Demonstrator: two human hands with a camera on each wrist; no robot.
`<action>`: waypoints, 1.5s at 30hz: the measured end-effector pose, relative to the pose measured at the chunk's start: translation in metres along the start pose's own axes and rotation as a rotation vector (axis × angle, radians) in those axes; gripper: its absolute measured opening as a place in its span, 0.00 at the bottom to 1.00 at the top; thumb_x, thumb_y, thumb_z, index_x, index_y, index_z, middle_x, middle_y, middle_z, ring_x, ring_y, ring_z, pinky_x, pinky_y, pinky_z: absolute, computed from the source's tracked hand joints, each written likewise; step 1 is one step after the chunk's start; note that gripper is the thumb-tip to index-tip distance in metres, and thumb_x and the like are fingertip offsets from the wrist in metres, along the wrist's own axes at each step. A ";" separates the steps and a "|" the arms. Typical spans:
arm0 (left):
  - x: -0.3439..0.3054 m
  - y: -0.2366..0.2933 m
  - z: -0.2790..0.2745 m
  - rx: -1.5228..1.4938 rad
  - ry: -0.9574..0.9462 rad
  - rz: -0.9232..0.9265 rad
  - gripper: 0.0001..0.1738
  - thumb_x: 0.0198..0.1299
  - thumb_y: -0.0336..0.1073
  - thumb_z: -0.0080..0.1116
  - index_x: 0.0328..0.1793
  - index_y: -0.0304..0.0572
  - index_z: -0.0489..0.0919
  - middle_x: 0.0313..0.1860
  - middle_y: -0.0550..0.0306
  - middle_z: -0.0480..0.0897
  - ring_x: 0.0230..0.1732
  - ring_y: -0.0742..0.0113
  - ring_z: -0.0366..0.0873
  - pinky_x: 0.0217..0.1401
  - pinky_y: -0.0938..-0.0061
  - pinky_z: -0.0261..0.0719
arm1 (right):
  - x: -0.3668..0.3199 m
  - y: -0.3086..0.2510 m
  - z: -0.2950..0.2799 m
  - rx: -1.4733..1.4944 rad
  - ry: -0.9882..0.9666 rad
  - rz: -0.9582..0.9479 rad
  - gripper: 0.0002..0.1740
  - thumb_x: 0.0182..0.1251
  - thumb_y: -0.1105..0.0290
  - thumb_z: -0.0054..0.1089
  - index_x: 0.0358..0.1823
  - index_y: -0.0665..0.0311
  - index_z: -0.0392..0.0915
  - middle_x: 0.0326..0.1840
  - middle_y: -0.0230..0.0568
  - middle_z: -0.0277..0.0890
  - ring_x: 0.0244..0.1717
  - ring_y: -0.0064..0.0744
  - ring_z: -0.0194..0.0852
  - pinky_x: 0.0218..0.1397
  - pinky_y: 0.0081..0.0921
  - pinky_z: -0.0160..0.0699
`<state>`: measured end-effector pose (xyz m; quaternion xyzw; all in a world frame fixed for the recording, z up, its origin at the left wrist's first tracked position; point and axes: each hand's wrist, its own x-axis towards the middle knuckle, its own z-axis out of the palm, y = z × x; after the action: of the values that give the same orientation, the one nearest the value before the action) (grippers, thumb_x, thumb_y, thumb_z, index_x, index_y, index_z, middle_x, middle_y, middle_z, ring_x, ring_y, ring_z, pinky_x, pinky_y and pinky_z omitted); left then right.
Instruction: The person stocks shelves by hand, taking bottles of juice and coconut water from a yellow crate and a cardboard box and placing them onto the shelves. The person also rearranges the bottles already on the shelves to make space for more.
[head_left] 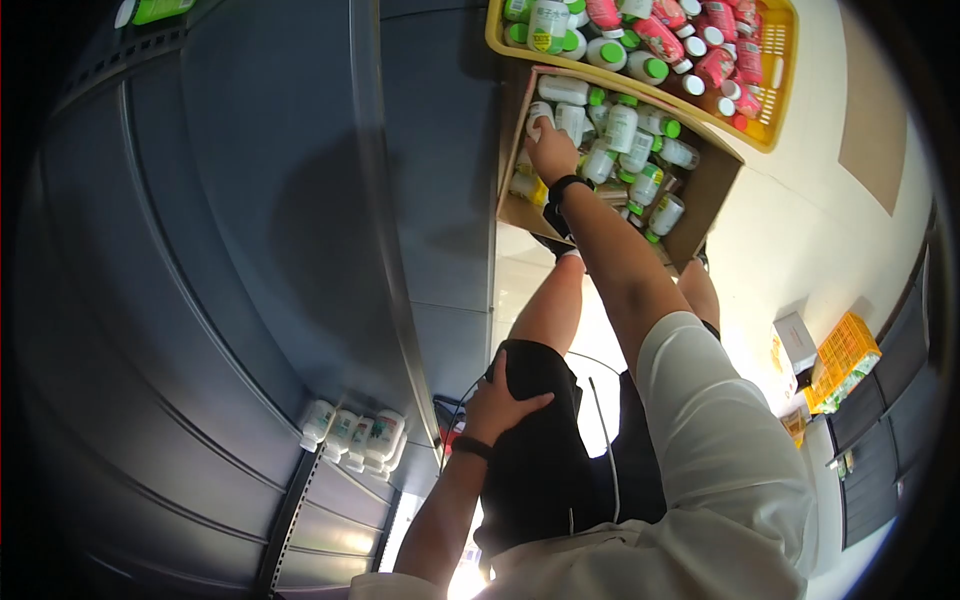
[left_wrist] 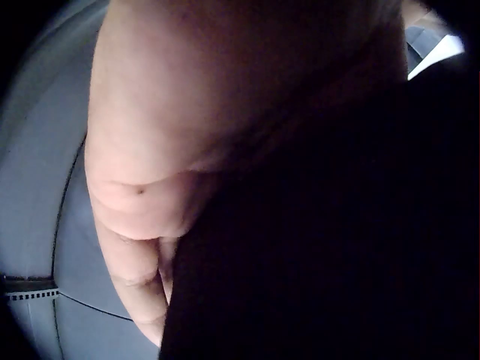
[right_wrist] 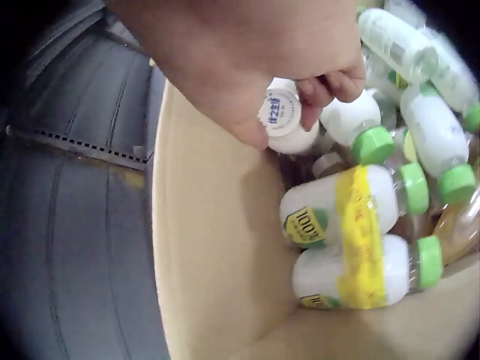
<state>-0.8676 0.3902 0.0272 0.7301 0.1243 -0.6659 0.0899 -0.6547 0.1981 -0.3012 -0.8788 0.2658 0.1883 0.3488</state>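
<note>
In the head view my right hand (head_left: 553, 152) reaches into the left side of an open cardboard box (head_left: 712, 200) full of white bottles with green caps. The right wrist view shows that hand (right_wrist: 255, 67) with thumb and fingers round a white bottle top (right_wrist: 280, 112) with blue print, beside the box wall (right_wrist: 210, 217). Below it lie two bottles (right_wrist: 300, 217) joined by a yellow band (right_wrist: 361, 240). My left hand (head_left: 500, 405) rests on a knee in black shorts (head_left: 545, 440), thumb spread. The left wrist view shows this hand (left_wrist: 150, 187) against dark cloth.
A yellow basket (head_left: 783, 60) of pink and white bottles stands beyond the box. Dark metal shelving (head_left: 230, 250) runs along the left, with several white bottles (head_left: 384, 435) on it low down. An orange crate (head_left: 845, 355) and a white carton (head_left: 795, 340) are at the right.
</note>
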 end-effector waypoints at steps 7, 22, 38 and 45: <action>-0.007 0.017 0.027 0.026 -0.103 0.013 0.80 0.39 0.86 0.65 0.90 0.51 0.41 0.74 0.31 0.73 0.70 0.36 0.77 0.72 0.50 0.75 | -0.103 0.004 -0.144 -0.153 -0.170 -0.458 0.24 0.65 0.54 0.63 0.58 0.55 0.72 0.32 0.51 0.84 0.35 0.57 0.85 0.37 0.52 0.81; -0.100 0.075 0.144 -0.237 0.217 0.425 0.42 0.70 0.67 0.50 0.80 0.46 0.70 0.73 0.36 0.76 0.75 0.43 0.72 0.77 0.58 0.69 | -0.393 0.048 -0.457 -0.177 -0.514 -0.788 0.25 0.49 0.57 0.74 0.47 0.57 0.77 0.32 0.51 0.84 0.37 0.58 0.84 0.44 0.49 0.80; -0.167 -0.116 0.362 -1.251 0.456 0.109 0.29 0.71 0.61 0.57 0.64 0.48 0.79 0.56 0.50 0.86 0.59 0.52 0.83 0.58 0.51 0.81 | -0.406 0.038 -0.540 -0.523 -0.342 -1.039 0.23 0.52 0.58 0.75 0.47 0.57 0.78 0.34 0.49 0.86 0.37 0.55 0.86 0.41 0.49 0.82; -0.163 -0.192 0.401 -1.347 0.414 0.035 0.21 0.70 0.51 0.54 0.58 0.46 0.80 0.49 0.54 0.85 0.40 0.59 0.86 0.38 0.61 0.83 | -0.463 -0.048 -0.448 -0.421 -0.272 -1.198 0.25 0.49 0.62 0.75 0.50 0.55 0.80 0.42 0.51 0.85 0.47 0.59 0.80 0.52 0.49 0.76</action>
<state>-1.3198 0.4445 0.1567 0.6292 0.5124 -0.2897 0.5077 -0.9261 0.0637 0.2697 -0.8928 -0.3594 0.1189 0.2440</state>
